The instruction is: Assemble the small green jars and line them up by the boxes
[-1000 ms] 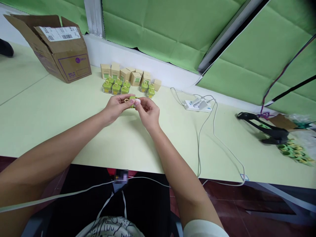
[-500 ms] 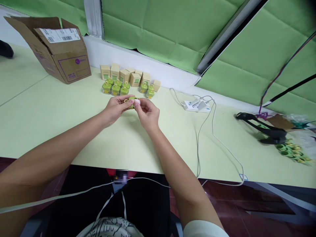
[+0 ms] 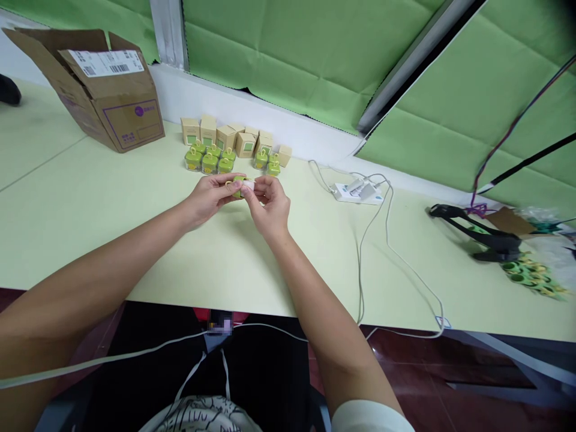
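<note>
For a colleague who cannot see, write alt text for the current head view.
A person's left hand and right hand hold a small green-and-white piece over a pale table. Beyond them, green-topped jars stand before tan boxes, with an open carton to the left and a power strip to the right.

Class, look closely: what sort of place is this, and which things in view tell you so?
Probably an indoor workroom, perhaps for small packaged goods, judging by the open brown cardboard carton, small tan cardboard boxes and small green-topped plastic cases with loop handles, all on a pale-green tabletop.
</note>
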### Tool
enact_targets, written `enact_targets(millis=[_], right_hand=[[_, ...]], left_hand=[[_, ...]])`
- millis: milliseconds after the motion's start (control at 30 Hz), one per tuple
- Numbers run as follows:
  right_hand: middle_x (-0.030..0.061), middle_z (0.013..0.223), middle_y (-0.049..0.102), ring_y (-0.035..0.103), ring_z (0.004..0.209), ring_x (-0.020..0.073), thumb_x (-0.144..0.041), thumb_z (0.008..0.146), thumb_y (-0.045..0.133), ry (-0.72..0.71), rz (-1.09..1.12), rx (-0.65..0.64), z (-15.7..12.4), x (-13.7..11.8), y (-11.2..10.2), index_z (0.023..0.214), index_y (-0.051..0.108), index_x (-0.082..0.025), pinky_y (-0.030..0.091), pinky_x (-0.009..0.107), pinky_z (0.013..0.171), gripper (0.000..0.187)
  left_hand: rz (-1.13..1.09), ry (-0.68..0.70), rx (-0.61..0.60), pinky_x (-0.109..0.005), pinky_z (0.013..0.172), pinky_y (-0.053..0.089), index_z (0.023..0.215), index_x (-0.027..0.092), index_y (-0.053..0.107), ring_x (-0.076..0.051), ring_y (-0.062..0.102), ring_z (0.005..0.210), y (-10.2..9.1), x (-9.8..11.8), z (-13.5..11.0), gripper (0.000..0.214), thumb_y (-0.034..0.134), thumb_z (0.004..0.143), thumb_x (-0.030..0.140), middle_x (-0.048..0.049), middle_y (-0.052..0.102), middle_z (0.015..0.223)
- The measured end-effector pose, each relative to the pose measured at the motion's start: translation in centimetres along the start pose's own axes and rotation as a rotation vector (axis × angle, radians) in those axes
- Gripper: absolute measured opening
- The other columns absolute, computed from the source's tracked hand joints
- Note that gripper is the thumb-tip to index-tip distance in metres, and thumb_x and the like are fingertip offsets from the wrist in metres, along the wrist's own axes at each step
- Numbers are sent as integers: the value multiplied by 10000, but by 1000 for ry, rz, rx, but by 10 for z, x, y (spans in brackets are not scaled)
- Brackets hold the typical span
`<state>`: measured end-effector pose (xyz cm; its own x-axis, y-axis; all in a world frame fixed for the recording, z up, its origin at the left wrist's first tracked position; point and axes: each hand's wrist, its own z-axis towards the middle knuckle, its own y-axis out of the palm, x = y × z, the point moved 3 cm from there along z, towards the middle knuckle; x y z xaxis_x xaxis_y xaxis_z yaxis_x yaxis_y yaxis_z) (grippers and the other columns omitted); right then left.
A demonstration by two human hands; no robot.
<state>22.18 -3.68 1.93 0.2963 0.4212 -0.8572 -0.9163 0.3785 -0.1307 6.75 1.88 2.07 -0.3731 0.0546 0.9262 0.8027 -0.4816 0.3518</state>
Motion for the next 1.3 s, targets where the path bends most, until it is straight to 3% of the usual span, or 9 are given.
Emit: enact_targets(millis=[267, 400, 600, 767, 867, 1000, 1133, 1300], right_hand=[[58, 1099, 729, 717, 843, 164, -799, 753, 792, 69, 58, -18, 11, 19, -2, 1095, 590, -269, 639, 340, 812, 662], [52, 1089, 720, 677, 796, 152, -791, 799, 748, 89, -68, 97, 17, 23, -16, 1038, 616, -256, 612, 327, 716, 601], [70, 1164, 724, 695, 915, 181, -668, 803, 813, 33, 13, -89, 15, 20, -10, 1181, 621, -275, 590, 306, 705, 578], [57, 1051, 737, 673, 880, 189, -614, 864, 736, 124, -71, 0, 19, 40, -17, 1115, 640, -256, 571, 322, 693, 448], [62, 1086, 741, 678, 938, 199, -618, 924, 665, 76, -42, -49, 18, 36, -13, 1127, 669, -260, 588, 332, 729, 412], [81, 1211, 731, 677, 1010, 207, -618, 959, 636, -41, -59, -89, 14, 19, -8, 1176, 718, -277, 610, 350, 792, 413], [74, 1171, 735, 679, 1086, 231, -485, 919, 728, -124, -178, -253, 11, 11, -6, 1092, 792, -288, 606, 401, 894, 270], [66, 1069, 728, 686, 1081, 235, -354, 875, 750, -162, -199, -377, 8, 13, 0, 941, 821, -266, 568, 437, 975, 132]], left_hand=[[-46, 25, -3, -482, 1138, 570, 1061, 179, 835, -264, 748, 1135, -8, 2, 5, 521, 1015, 664, 466, -98, 811, 1120], [-51, 48, -10, -431, 1119, 578, 1078, 195, 841, -234, 736, 1131, -12, 8, 6, 524, 1017, 665, 464, -70, 800, 1145], [-25, 30, -31, -407, 1095, 570, 1082, 203, 849, -204, 732, 1044, -17, 4, 9, 539, 1027, 643, 461, -64, 801, 1087], [39, 44, 10, -356, 1022, 589, 1090, 194, 841, -191, 728, 1021, -24, 5, 13, 589, 1025, 621, 499, -71, 789, 1101], [197, 91, 24, -370, 964, 603, 1162, 183, 813, -217, 731, 1012, -26, 6, 13, 660, 982, 651, 564, -85, 782, 1068], [698, 227, 75, -398, 941, 596, 1318, 218, 741, -283, 721, 1109, -24, 10, 6, 693, 928, 699, 469, -111, 778, 1160], [1055, 248, -81, -373, 872, 595, 1451, 272, 641, -258, 739, 986, -12, 11, -5, 716, 800, 755, 331, -85, 780, 1191], [1188, 282, -216, -328, 764, 553, 1393, 272, 662, -224, 719, 870, -2, 12, -10, 633, 720, 764, 282, -39, 783, 1065]])
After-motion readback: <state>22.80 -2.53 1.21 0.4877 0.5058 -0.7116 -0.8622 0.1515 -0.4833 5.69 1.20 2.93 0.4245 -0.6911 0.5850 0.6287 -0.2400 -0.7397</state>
